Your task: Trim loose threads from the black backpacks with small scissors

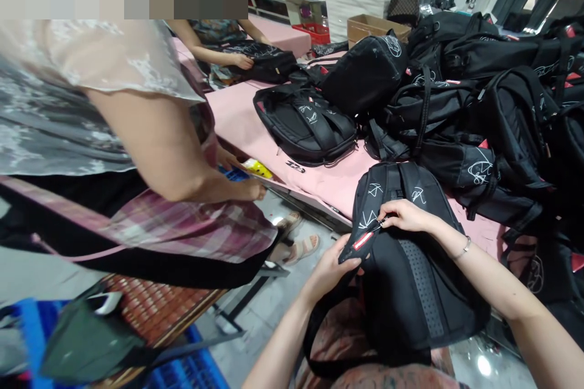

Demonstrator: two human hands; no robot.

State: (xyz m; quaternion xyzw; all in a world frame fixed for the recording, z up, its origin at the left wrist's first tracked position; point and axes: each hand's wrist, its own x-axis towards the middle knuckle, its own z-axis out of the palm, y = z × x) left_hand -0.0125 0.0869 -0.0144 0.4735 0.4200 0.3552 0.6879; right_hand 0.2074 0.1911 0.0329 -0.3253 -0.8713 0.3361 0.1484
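A black backpack [415, 279] with white chalk-like scribbles lies tilted across my lap, its top resting against the edge of the pink table. My left hand [335, 267] pinches the backpack's strap beside a red and white label [364, 240]. Over the upper part of the bag, my right hand [404, 216] is closed, thumb and fingertips together. A small dark and shiny piece shows at those fingertips, near the label; I cannot tell whether it is a zip pull or a small tool.
More black backpacks [305, 124] pile up on the pink table [237, 112], mostly at right. A co-worker's arm [155, 140] is close on my left; another co-worker's hand [241, 61] touches a bag farther back. A woven seat [155, 292] and blue crate [182, 371] stand lower left.
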